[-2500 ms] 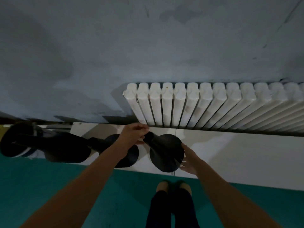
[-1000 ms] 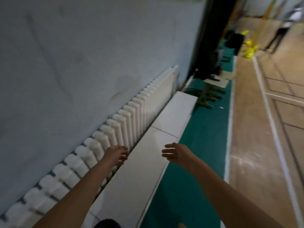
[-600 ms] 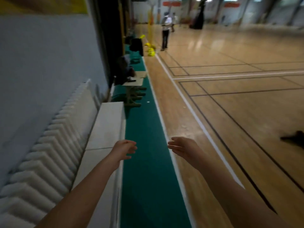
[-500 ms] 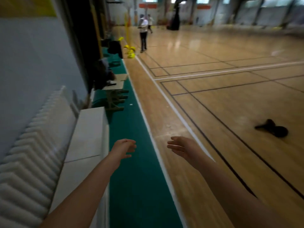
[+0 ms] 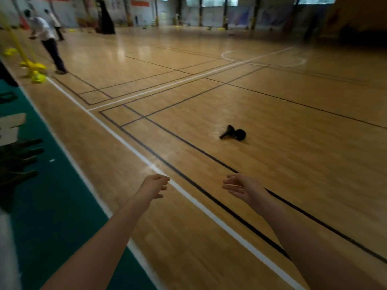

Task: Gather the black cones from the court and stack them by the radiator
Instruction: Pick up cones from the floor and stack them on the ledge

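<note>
Black cones (image 5: pixel 233 133) lie tipped over on the wooden court floor, right of centre and well ahead of me; two seem to lie together. My left hand (image 5: pixel 155 185) is stretched forward, fingers loosely curled, holding nothing. My right hand (image 5: pixel 238 186) reaches out beside it with relaxed fingers, also holding nothing. Both hands hang over the court's white and black sideline, far short of the cones. The radiator is out of view.
A green floor strip (image 5: pixel 52 206) runs along the left. Dark table legs (image 5: pixel 18 160) stick out at the left edge. Yellow cones and poles (image 5: pixel 33 70) stand far left, near a person (image 5: pixel 48 40) walking. Open wooden court (image 5: pixel 293 164) spreads ahead.
My view swung right, from the radiator and ledge where a black cone was set down, to the open court. Both hands let go and are now held out; the cones on the floor came into view.
</note>
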Demonstrator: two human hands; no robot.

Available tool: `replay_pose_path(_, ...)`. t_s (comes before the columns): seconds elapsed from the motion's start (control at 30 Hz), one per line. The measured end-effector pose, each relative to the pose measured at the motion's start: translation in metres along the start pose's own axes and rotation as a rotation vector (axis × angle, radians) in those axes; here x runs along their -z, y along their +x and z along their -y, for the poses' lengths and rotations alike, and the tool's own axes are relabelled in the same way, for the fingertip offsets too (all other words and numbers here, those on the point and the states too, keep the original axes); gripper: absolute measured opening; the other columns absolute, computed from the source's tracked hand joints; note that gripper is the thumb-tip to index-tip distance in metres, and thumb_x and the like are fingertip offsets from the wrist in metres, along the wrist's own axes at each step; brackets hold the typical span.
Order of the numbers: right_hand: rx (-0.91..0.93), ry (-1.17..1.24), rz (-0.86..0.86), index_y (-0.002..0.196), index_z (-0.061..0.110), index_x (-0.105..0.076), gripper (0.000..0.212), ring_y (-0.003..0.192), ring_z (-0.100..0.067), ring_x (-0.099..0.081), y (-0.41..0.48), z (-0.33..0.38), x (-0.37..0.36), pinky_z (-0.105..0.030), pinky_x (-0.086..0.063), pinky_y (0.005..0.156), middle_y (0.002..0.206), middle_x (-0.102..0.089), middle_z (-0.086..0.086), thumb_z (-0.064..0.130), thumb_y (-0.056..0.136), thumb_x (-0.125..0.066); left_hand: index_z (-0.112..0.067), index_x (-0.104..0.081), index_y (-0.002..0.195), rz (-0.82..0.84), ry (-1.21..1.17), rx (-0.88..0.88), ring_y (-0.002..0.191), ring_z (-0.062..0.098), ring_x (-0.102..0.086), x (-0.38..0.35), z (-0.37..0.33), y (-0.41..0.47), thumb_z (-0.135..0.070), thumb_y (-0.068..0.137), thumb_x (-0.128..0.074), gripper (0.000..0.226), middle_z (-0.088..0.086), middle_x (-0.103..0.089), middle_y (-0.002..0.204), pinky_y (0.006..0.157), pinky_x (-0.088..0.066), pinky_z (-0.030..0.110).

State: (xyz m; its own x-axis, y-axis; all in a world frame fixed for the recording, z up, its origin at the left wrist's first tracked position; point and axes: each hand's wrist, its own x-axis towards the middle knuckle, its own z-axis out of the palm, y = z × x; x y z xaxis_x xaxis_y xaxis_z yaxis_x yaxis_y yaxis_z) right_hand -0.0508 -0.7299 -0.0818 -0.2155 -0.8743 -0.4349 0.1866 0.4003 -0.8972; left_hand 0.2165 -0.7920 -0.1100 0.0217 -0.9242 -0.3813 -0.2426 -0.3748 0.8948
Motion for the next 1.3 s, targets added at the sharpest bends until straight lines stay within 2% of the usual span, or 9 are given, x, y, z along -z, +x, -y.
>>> replay_pose_path(0.07,-0.011,0.02,-0.044,0.11,0.003,-0.063,0.02,0.094,-0.026,-0.07,0.011,0.012,0.026,-0.037,-0.054,0.09,0.103,-0.07,-0.015,0.012,0.096,-0.052,-0.014,-0.065,0.098,0.032,0.019,0.002,0.101,0.021,-0.061,-0.023,-0.01,0.016,-0.022,0.093,-0.059,0.01,0.009,-0.062,0.112,0.081,-0.053,0.037)
replay_pose_path(0.2,-0.03,0.079,-0.113,0.11,0.003,-0.063,0.02,0.095,-0.026,-0.07,0.047,0.028,0.068,-0.036,-0.054,0.088,0.104,-0.07,-0.015,0.011,0.096,-0.051,-0.008,-0.062,0.114,0.117,0.078,-0.002,0.106,0.023,-0.06,-0.076,-0.033,0.057,-0.022,0.094,-0.058,0.024,0.011,-0.06,0.116,0.083,-0.052,0.037)
replay_pose_path(0.3,-0.041,0.112,-0.131,0.112,0.003,-0.063,0.021,0.096,-0.025,-0.069,0.09,0.038,0.085,-0.037,-0.054,0.09,0.106,-0.07,-0.015,0.013,0.096,-0.052,-0.009,-0.06,0.112,0.185,0.125,0.011,0.107,0.023,-0.059,-0.111,-0.056,0.101,-0.022,0.095,-0.057,0.022,0.011,-0.06,0.116,0.086,-0.052,0.038)
replay_pose_path(0.37,-0.05,0.119,-0.145,0.112,0.003,-0.063,0.022,0.095,-0.025,-0.07,0.122,0.048,0.089,-0.035,-0.054,0.087,0.105,-0.07,-0.015,0.013,0.096,-0.053,-0.009,-0.061,0.109,0.219,0.15,0.004,0.107,0.024,-0.058,-0.127,-0.071,0.135,-0.023,0.096,-0.056,0.02,0.011,-0.06,0.113,0.09,-0.051,0.04)
replay_pose_path(0.6,-0.061,0.1,-0.183,0.116,0.001,-0.061,0.024,0.092,-0.025,-0.071,0.251,0.108,0.085,-0.033,-0.055,0.083,0.102,-0.071,-0.013,0.013,0.097,-0.051,-0.009,-0.063,0.108,0.276,0.179,0.007,0.104,0.022,-0.059,-0.157,-0.132,0.271,-0.021,0.096,-0.055,0.019,0.009,-0.061,0.115,0.088,-0.052,0.039)
replay_pose_path(0.87,-0.095,0.125,-0.255,0.109,0.003,-0.064,0.02,0.09,-0.024,-0.071,0.376,0.168,0.105,-0.033,-0.056,0.084,0.101,-0.072,-0.012,0.012,0.096,-0.052,-0.008,-0.062,0.113,0.339,0.22,0.024,0.105,0.022,-0.06,-0.206,-0.194,0.394,-0.023,0.096,-0.053,0.024,0.009,-0.062,0.115,0.088,-0.05,0.038)
replay_pose_path(1.0,-0.113,0.146,-0.267,0.109,0.004,-0.063,0.019,0.092,-0.024,-0.071,0.427,0.192,0.128,-0.03,-0.056,0.078,0.103,-0.071,-0.011,0.012,0.096,-0.052,-0.009,-0.06,0.118,0.345,0.232,0.048,0.106,0.021,-0.06,-0.246,-0.219,0.443,-0.026,0.095,-0.055,0.028,0.007,-0.061,0.116,0.087,-0.051,0.037)
replay_pose_path(1.13,-0.11,0.157,-0.277,0.108,0.005,-0.063,0.018,0.094,-0.024,-0.07,0.494,0.221,0.182,-0.031,-0.056,0.082,0.104,-0.071,-0.011,0.013,0.097,-0.051,-0.01,-0.062,0.112,0.359,0.249,0.028,0.104,0.02,-0.061,-0.319,-0.252,0.503,-0.024,0.096,-0.053,0.023,0.006,-0.063,0.113,0.09,-0.051,0.039)
replay_pose_path(1.3,-0.103,0.095,-0.335,0.108,0.006,-0.064,0.019,0.09,-0.021,-0.07,0.578,0.265,0.261,-0.028,-0.056,0.077,0.101,-0.071,-0.009,0.016,0.096,-0.053,-0.009,-0.06,0.116,0.425,0.272,0.048,0.105,0.022,-0.06,-0.404,-0.302,0.569,-0.023,0.097,-0.052,0.025,0.008,-0.062,0.115,0.089,-0.051,0.038)
